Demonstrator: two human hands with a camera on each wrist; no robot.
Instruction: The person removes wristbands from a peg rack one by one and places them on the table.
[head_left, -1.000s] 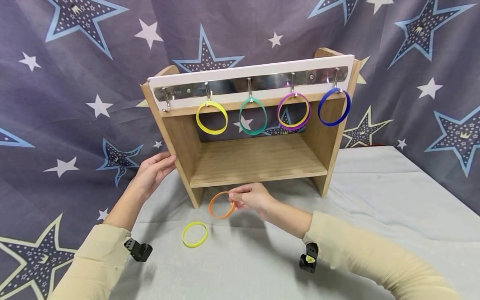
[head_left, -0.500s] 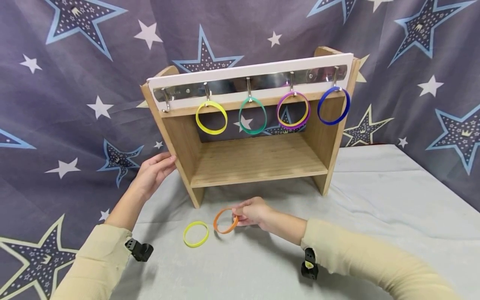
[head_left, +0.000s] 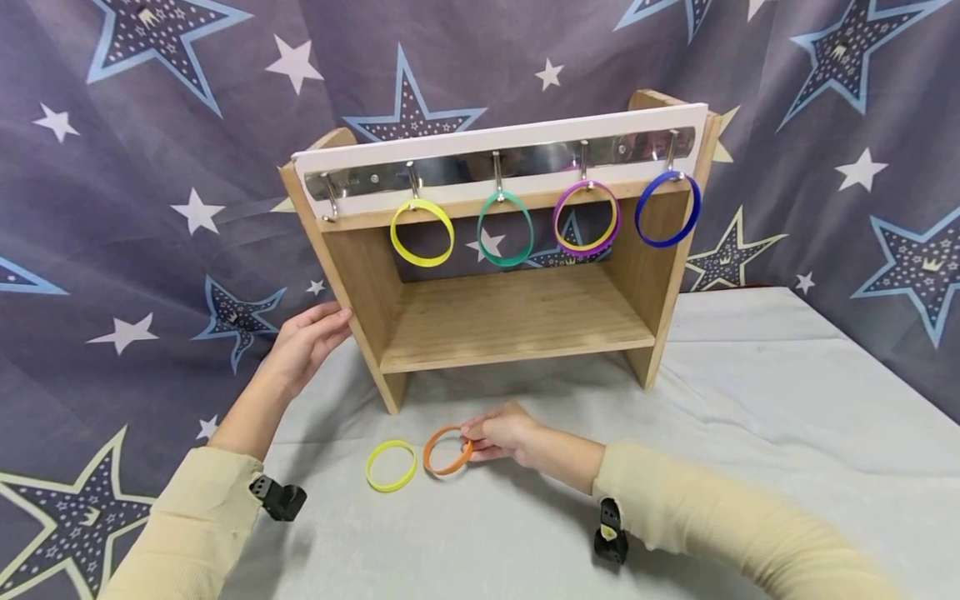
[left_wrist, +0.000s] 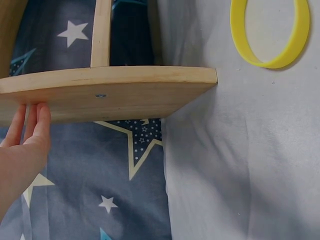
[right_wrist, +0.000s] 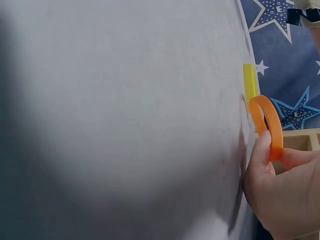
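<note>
My right hand (head_left: 504, 433) pinches an orange wristband (head_left: 447, 451) by its right edge, low over the table in front of the shelf; in the right wrist view the thumb and fingers grip the band (right_wrist: 270, 127). Just left of it a yellow-green wristband (head_left: 391, 466) lies flat on the cloth. My left hand (head_left: 306, 346) touches the outer left side of the wooden shelf (head_left: 517, 321). In the left wrist view its straight fingertips (left_wrist: 42, 111) press on that side panel.
Along the shelf's top runs a metal hook rail (head_left: 457, 169). Yellow (head_left: 422, 233), green (head_left: 506, 230), purple (head_left: 587, 218) and blue (head_left: 668, 209) wristbands hang from it, an orange-yellow one inside the purple. The leftmost hook (head_left: 331, 204) is bare. A star-patterned curtain (head_left: 225, 108) stands behind.
My right hand has brought the orange wristband down and toward me, away from the shelf's lower edge and beside the yellow-green one. The left hand stays on the side panel.
</note>
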